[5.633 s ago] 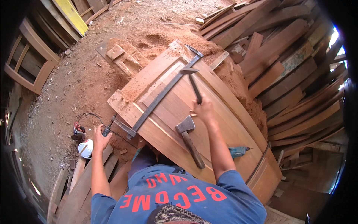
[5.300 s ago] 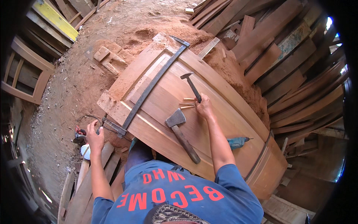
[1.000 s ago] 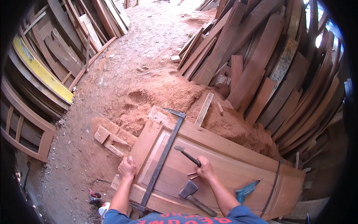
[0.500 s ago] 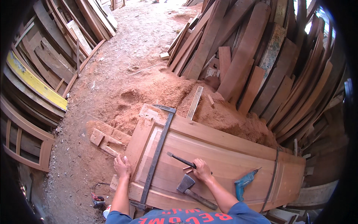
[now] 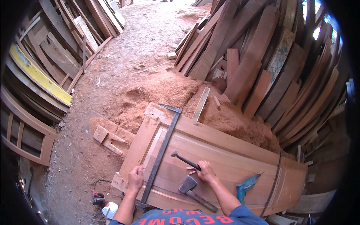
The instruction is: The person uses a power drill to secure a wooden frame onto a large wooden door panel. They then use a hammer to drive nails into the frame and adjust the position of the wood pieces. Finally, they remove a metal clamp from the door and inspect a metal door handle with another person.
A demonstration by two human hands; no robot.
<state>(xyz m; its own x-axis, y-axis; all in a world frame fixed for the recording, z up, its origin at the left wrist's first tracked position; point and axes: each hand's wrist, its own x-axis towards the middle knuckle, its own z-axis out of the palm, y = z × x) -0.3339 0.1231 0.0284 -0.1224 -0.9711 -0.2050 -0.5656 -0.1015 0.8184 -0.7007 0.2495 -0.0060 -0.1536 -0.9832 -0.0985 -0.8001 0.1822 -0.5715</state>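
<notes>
My right hand (image 5: 206,172) grips a hammer (image 5: 186,161) by its dark handle, its head pointing left above a wooden panel door (image 5: 221,161). Curled closed, my left hand (image 5: 135,178) is over the door's left end, beside a long metal bar clamp (image 5: 160,159) that crosses the door. Whatever its fingers may hold is too small to make out. Small wooden pegs (image 5: 192,172) lie by my right hand. Just below them an axe (image 5: 188,184) rests on the door. Farther right lies a teal power drill (image 5: 245,186).
A second clamp bar (image 5: 275,180) crosses the door's right part. Beyond the door lie sawdust heaps (image 5: 157,90) and a notched wood block (image 5: 108,139). Planks (image 5: 255,48) lean at the right, more timber (image 5: 60,56) at the left. A white tub (image 5: 110,210) stands near my left forearm.
My left hand has come off the door's left edge, moved right and nearer to me, and closed. The hammer's head has turned slightly in my right hand. The view has shifted a little.
</notes>
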